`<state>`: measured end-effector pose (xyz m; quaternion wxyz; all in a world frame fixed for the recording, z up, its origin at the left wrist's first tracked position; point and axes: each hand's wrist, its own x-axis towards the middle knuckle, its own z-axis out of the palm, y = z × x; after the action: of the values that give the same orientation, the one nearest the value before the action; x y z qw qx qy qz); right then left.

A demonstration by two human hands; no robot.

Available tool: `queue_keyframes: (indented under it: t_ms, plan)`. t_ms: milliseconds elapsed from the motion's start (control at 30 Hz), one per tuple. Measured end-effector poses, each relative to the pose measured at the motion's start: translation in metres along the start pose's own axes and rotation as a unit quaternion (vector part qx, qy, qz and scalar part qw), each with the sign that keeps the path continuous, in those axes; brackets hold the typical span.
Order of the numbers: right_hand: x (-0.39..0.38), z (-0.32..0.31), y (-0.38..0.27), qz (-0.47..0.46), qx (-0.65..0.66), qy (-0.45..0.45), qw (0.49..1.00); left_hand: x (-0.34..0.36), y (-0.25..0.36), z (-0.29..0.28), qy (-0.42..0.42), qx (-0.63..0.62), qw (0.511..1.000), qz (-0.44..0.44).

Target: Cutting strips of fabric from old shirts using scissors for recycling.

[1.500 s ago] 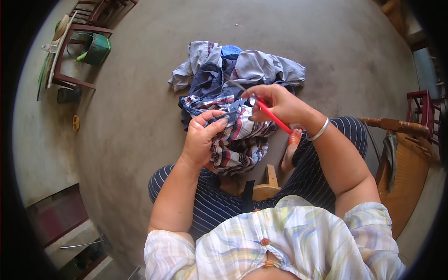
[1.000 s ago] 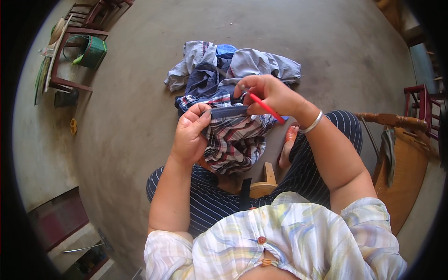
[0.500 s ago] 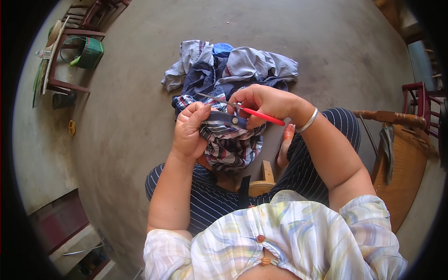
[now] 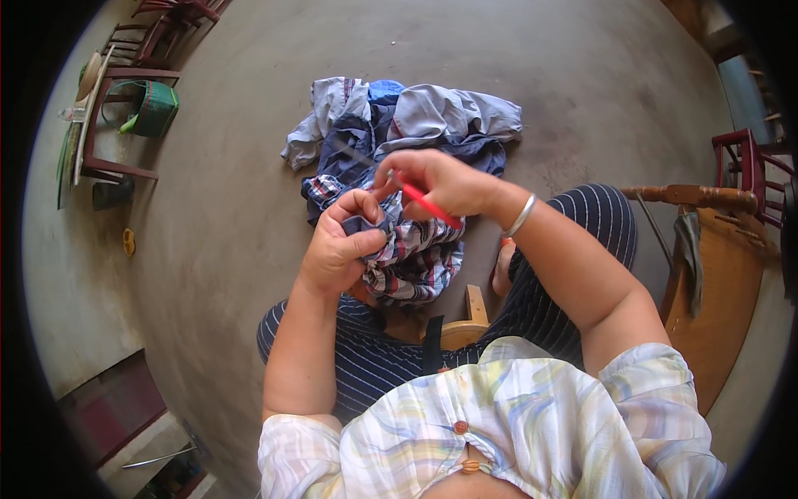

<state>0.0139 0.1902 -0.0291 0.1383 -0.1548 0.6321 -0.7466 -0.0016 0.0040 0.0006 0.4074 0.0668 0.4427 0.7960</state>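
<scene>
A short-sleeved white shirt (image 4: 532,424), swirled with pale yellow, blue and green, bore brown buttons (image 4: 460,427). Dark trousers (image 4: 594,237) showed thin white stripes. A smooth silver bangle (image 4: 522,214) ringed the right wrist (image 4: 503,205).

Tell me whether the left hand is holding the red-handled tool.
No, the right hand holds the red-handled tool, while the left hand grips dark cloth.

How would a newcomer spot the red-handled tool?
Find the clothes heap on the grey floor. Over it, the right hand, a silver bangle at its wrist, holds the tool. Its solid red handle stands out from the grey, blue and plaid cloth.
</scene>
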Motion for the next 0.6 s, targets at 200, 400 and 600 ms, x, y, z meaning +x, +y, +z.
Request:
queue_keyframes:
  t_ms: [200, 400, 600]
  plan:
    - [0.000, -0.016, -0.007, 0.120, -0.132, -0.019, 0.984, 0.000, 0.007, -0.005, -0.065, -0.040, 0.997, -0.010]
    - [-0.015, -0.037, -0.032, 0.130, 0.073, 0.017, 0.989, -0.006, 0.005, -0.002, 0.104, 0.070, 0.983, -0.134]
    - [-0.014, -0.040, -0.032, 0.160, 0.038, 0.129, 0.978, -0.003, 0.005, -0.003, 0.113, 0.056, 0.989, -0.081]
